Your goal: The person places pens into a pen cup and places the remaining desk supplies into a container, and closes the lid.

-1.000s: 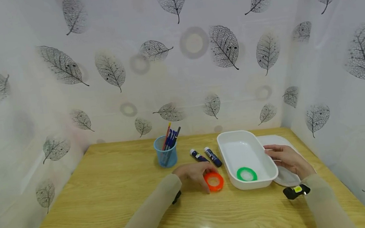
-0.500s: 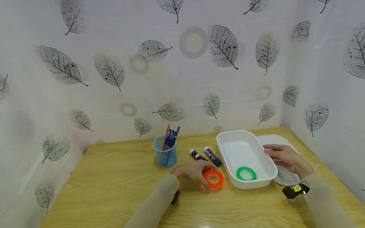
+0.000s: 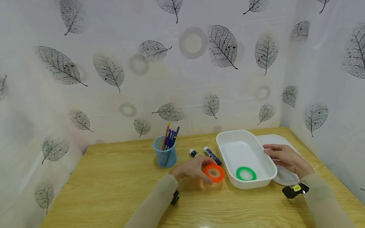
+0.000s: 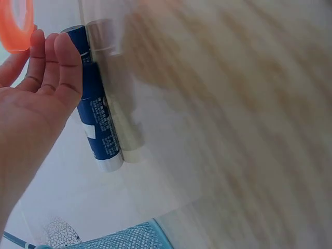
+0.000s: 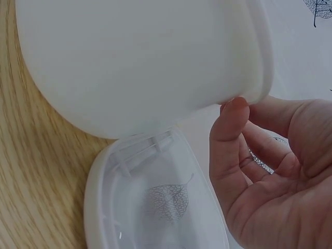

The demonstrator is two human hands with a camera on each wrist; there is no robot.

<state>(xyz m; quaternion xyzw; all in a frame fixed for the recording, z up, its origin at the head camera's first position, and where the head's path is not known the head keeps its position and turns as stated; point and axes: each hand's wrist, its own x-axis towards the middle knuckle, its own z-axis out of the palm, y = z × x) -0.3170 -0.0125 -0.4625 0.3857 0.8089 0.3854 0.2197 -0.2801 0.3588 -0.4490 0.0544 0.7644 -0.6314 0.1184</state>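
My left hand pinches an orange tape roll between thumb and fingers, tilted and raised above the table. The left wrist view shows part of the same orange ring at the fingertips, over a dark blue glue stick. With bent fingers my right hand holds the right rim of a white plastic box; the thumb lies just under the rim. Inside the box, at its near end, rests a green tape roll.
A translucent lid lies right of the box, partly under my right hand. Behind my left hand are two glue sticks, one near the box and another partly covered. A blue mesh cup holds pens and a pencil.
My left hand has lifted the orange tape roll from the table and tilted it, moving slightly away from me. The right hand and the box have stayed in place.
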